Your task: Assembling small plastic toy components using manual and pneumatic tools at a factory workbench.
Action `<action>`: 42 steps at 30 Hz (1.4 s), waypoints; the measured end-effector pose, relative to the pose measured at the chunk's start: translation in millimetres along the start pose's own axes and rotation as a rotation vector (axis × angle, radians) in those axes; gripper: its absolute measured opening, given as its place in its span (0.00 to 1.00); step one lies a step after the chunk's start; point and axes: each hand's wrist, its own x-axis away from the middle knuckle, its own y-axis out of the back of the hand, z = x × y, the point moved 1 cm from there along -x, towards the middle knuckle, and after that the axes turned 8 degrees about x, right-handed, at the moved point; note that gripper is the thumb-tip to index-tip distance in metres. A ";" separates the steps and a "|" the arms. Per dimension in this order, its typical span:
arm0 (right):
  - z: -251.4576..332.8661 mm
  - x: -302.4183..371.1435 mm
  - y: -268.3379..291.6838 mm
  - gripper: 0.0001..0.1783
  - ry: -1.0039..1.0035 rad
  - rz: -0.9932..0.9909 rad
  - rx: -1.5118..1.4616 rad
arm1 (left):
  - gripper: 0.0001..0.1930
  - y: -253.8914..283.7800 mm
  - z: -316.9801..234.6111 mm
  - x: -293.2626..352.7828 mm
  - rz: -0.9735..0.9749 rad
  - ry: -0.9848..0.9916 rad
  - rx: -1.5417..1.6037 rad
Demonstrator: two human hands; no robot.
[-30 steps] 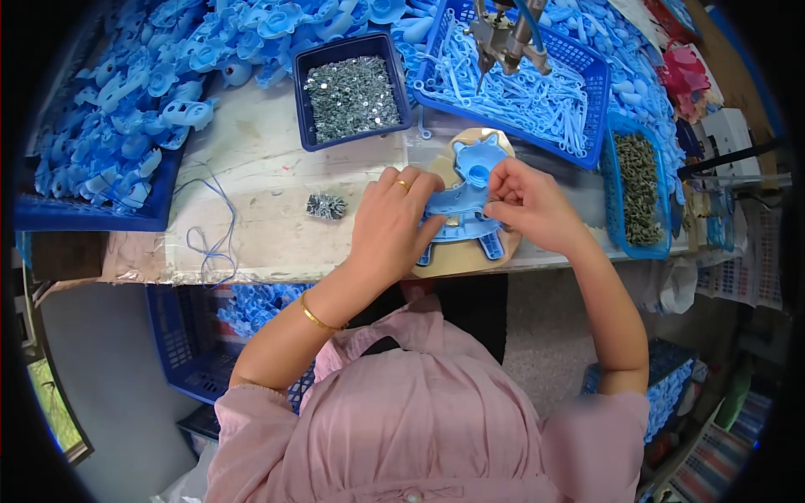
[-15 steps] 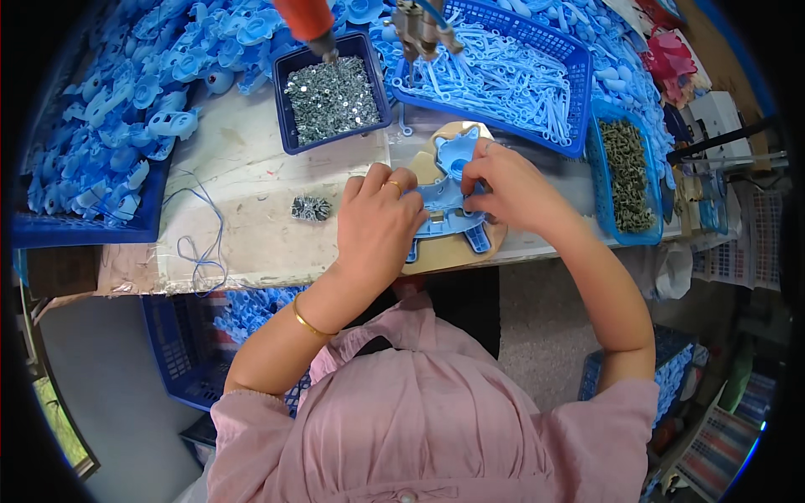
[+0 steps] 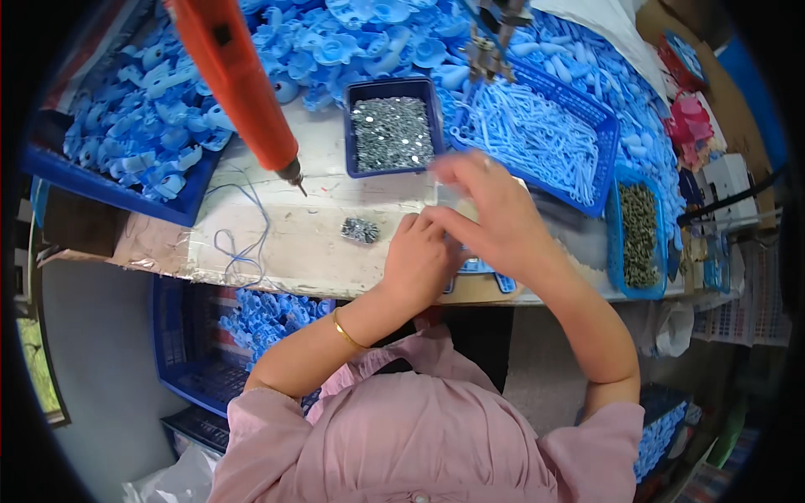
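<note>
A light blue plastic shell (image 3: 505, 283) lies on a tan shaped holder (image 3: 478, 292) at the table's near edge, mostly hidden beneath my hands. My left hand (image 3: 422, 261) is closed over the shell's left side with its fingers bent; their tips are hard to see. Just above and to the right, my right hand (image 3: 490, 205) is raised off the shell, its thumb apart from its fingers. Those fingers point left toward the dark blue tray of small screws (image 3: 390, 134), and their tips are blurred. To the left of my left hand sits a small clump of screws (image 3: 360, 230).
An orange-red electric screwdriver (image 3: 251, 92) hangs over the table at the left. Blue baskets hold thin blue plastic pieces (image 3: 537, 138) and springs (image 3: 639, 235). Blue shells (image 3: 159, 126) are heaped behind. A metal clamp-like tool (image 3: 488, 54) hangs overhead.
My right hand has lifted off the shell and swung left, above my left hand. My view has turned left, bringing more of the screwdriver in. My left hand stays at the shell.
</note>
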 end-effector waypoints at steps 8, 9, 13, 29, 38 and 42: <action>90.0 -201.3 -36.9 0.37 0.476 -0.609 -0.466 | 0.10 40.4 32.7 9.0 -0.147 -0.015 0.125; 83.5 -206.4 -36.0 0.38 0.432 -0.386 -0.574 | 0.09 44.7 46.8 11.2 -0.151 0.025 0.037; 85.4 -144.6 10.7 0.33 0.169 -0.272 -0.270 | 0.04 67.2 100.0 -1.4 -0.136 0.105 -0.137; 14.2 -80.6 4.6 0.23 -0.063 -0.106 -0.682 | 0.06 51.8 140.0 -82.9 0.202 0.115 -0.299; 3.4 -72.6 4.8 0.23 -0.025 -0.127 -0.726 | 0.06 51.6 104.6 -56.4 -0.041 -0.206 -0.174; 25.4 -66.5 15.5 0.19 -0.076 -0.162 -0.896 | 0.09 42.2 70.6 -34.0 -0.079 -0.194 0.231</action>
